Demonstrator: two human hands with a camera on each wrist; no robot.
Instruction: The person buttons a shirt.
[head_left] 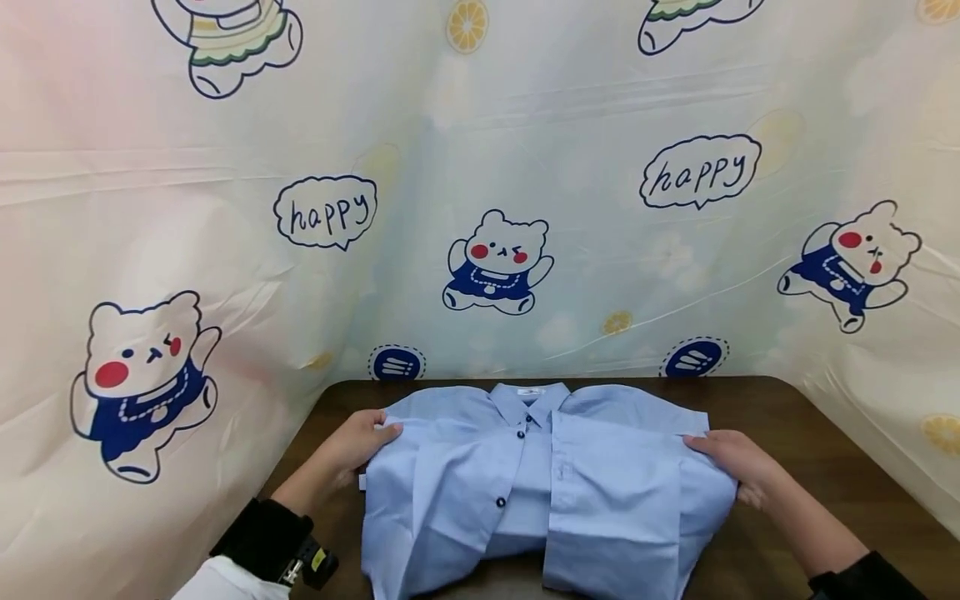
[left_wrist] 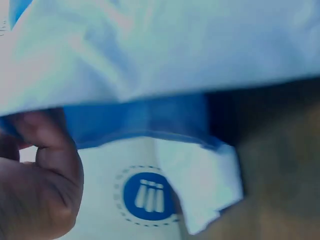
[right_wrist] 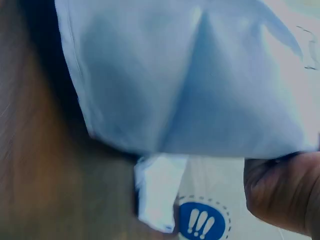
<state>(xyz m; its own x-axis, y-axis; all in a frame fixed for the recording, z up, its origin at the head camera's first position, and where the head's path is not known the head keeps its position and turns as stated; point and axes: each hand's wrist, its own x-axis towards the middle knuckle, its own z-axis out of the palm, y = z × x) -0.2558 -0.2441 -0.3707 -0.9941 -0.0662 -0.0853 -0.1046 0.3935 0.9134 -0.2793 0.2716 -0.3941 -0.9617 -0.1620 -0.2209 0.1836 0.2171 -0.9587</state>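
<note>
1. Light blue cloth makes up the shirt [head_left: 615,492], which is at the middle of the brown table [head_left: 772,412], its collar [head_left: 510,402] on the far side and its lower end toward the person.
2. The left hand [head_left: 358,447] has its thumb and fingers closed together on the shirt's left edge, pinching the fabric; in the left wrist view its fingers bend in under the cloth.
3. The right hand [head_left: 738,467] pinches the opposite edge in the same way, thumb on top; most of its fingers are hidden by the fabric.
4. Between the hands, the two front panels spread apart below the collar, and the inner back of the shirt shows in the gap. Dark buttons [head_left: 501,502] run down the edge of the panel nearer the left hand.
5. A black wristband [head_left: 262,537] circles the left wrist, next to a white sleeve [head_left: 227,583]; another dark band [head_left: 866,579] is on the right wrist.
6. Behind the table hangs a pale backdrop [head_left: 585,125] printed with bears, orange slices and "happy" speech bubbles.
</note>
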